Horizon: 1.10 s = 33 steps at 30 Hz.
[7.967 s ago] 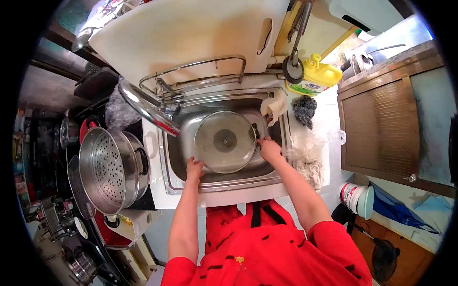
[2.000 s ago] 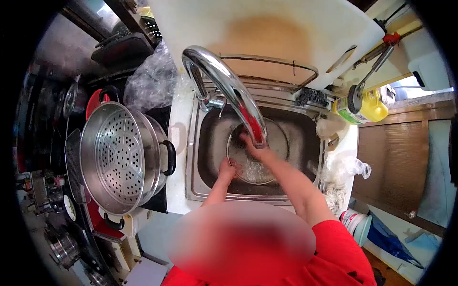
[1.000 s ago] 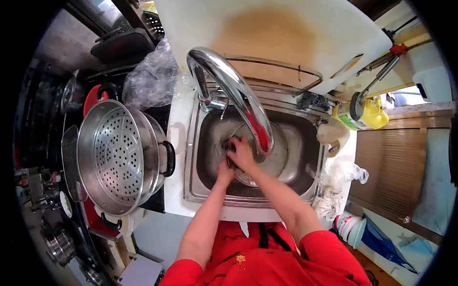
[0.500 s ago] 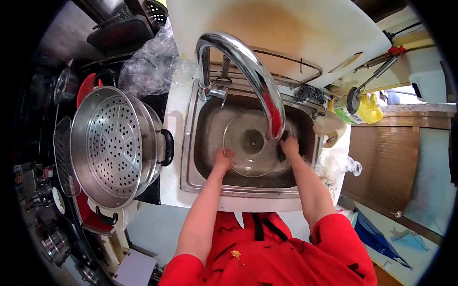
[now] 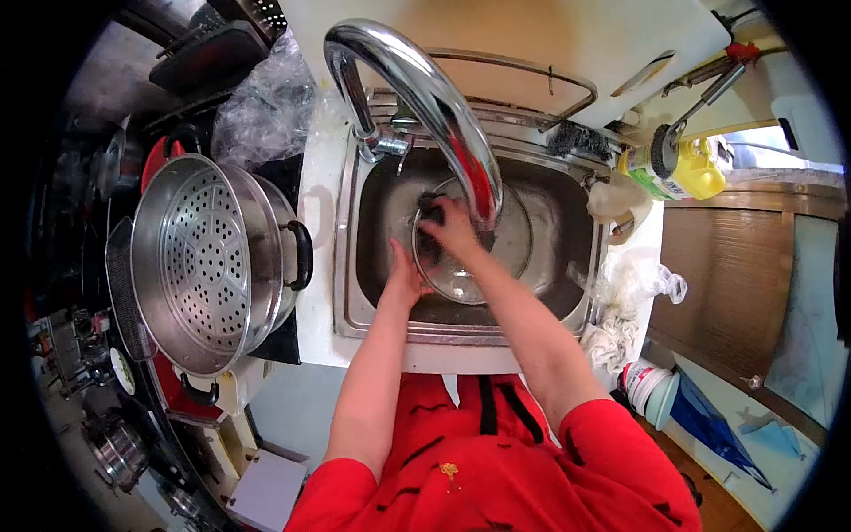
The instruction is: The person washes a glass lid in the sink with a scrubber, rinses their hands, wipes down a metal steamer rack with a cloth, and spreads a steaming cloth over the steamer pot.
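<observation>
A round, see-through glass lid (image 5: 509, 257) with a metal rim is in the stainless steel sink (image 5: 347, 306). My left hand (image 5: 407, 277) grips the lid's rim at its left side, with some fingers tucked behind the edge. Over the left part of the glass is my right hand (image 5: 455, 230), closed on a dark scouring pad (image 5: 428, 246) that presses against the lid. The pad is blurred and partly covered by my fingers. A chrome faucet (image 5: 443, 99) arches above, its red-marked spout just right of my right hand.
A perforated steamer pot (image 5: 208, 257) stands left of the sink, beside crumpled clear plastic (image 5: 264, 111). To the right are a yellow bottle (image 5: 696, 170), a plastic bag (image 5: 640, 282) and a cloth (image 5: 610, 344). A wire rack (image 5: 514, 60) runs behind the faucet.
My right hand has moved from the lid's right edge to its left part, carrying the dark pad. My left hand stays at the left rim. The view has shifted slightly.
</observation>
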Tool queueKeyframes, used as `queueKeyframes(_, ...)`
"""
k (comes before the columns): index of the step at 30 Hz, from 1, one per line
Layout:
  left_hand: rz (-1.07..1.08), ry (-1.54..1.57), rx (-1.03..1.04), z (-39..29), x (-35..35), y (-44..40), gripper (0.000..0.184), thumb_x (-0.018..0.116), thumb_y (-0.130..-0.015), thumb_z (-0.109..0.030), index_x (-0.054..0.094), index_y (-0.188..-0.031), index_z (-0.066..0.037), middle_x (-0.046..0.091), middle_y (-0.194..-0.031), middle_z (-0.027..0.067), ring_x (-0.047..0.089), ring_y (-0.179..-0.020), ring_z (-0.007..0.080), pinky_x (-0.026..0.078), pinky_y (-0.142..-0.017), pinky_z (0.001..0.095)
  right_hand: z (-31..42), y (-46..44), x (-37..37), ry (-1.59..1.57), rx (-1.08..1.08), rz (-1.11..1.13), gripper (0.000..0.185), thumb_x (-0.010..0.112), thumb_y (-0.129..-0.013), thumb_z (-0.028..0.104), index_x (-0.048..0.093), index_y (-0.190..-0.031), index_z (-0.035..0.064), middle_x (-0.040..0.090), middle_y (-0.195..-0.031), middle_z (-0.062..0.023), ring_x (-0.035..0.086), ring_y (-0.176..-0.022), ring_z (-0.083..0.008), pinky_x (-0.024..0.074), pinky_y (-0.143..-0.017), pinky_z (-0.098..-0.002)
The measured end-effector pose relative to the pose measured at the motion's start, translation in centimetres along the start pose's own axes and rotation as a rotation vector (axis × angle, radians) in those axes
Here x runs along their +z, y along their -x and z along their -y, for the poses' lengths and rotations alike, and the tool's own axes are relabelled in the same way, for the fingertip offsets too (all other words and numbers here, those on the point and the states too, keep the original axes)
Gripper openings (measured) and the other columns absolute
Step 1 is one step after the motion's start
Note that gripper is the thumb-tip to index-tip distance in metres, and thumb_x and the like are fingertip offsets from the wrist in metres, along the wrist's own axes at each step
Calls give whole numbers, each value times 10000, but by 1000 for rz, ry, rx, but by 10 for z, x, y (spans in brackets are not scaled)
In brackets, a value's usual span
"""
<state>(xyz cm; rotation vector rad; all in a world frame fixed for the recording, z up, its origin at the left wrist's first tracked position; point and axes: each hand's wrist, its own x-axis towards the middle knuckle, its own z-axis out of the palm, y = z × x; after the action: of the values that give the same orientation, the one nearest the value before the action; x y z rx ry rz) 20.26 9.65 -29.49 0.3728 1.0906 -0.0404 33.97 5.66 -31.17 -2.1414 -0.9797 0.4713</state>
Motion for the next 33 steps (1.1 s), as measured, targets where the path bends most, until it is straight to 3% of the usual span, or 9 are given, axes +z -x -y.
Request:
queueKeyframes(4,114,152,8,4,-13,-16,1021,157,-637,-855,321,-1322,-117,403,-1305,103,409,-1160,313,253,-933,591,24,61,-10,-26,150,314,460,708,-637,228,510,-1021,68,442,-1056,-199,479,-978,-380,413,-844,-416)
queueKeyframes(6,90,59,2,0,-13,-16,1021,167,-640,-855,306,-1331,-117,438,-1273,109,427,-1139,311,289,-907,576,-12,99,-33,187,-164,578,446,703,-628,181,519,-1025,95,440,-1083,-190,473,-1005,-379,419,-848,-422)
queueKeyframes(8,24,-35,-5,-3,-11,-8,973,191,-668,-837,338,-1309,-120,538,-1154,101,501,-1050,304,346,-868,545,-58,111,-68,455,-98,630,394,654,-649,112,535,-1025,107,443,-1103,-175,471,-1021,-372,419,-863,-424)
queueKeyframes(10,38,-86,8,2,-9,-7,912,244,-700,-802,346,-1293,-117,546,-1141,93,529,-1006,298,374,-843,527,-83,99,-109,636,-234,597,248,519,-732,92,567,-974,118,445,-1115,-167,471,-1020,-363,437,-854,-403)
queueKeyframes(15,1,-282,54,15,-12,-20,670,405,-819,-618,346,-1253,-112,571,-1097,90,596,-874,274,464,-721,440,-72,87,-104,790,-186,518,224,567,-714,97,564,-937,118,449,-1101,-164,479,-998,-366,453,-823,-415)
queueKeyframes(23,-42,-281,163,15,-16,-29,318,454,-902,-276,406,-1132,-61,604,-911,108,627,-730,268,531,-575,417,-16,96,-41,-30,-176,591,368,709,-574,66,542,-900,104,461,-1049,-164,458,-1004,-365,406,-844,-437)
queueKeyframes(25,-89,-303,143,13,-8,-22,266,452,-899,-243,420,-1092,-62,611,-908,114,621,-702,246,514,-526,376,-49,100,-48,13,-335,647,345,688,-574,56,546,-885,101,470,-1064,-148,443,-1033,-365,397,-873,-427)
queueKeyframes(29,-111,-405,167,16,-8,-23,185,444,-875,-128,429,-1042,-49,622,-874,121,622,-667,226,487,-433,320,-104,95,-118,485,-237,559,301,550,-717,43,587,-1001,135,459,-1157,-146,424,-1090,-366,415,-883,-418)
queueKeyframes(33,-159,-386,183,13,-2,-15,205,461,-842,-69,439,-1044,-39,618,-859,121,627,-660,223,485,-410,308,-101,72,-113,596,-142,413,287,569,-687,24,597,-953,130,460,-1149,-152,425,-1078,-377,426,-871,-428)
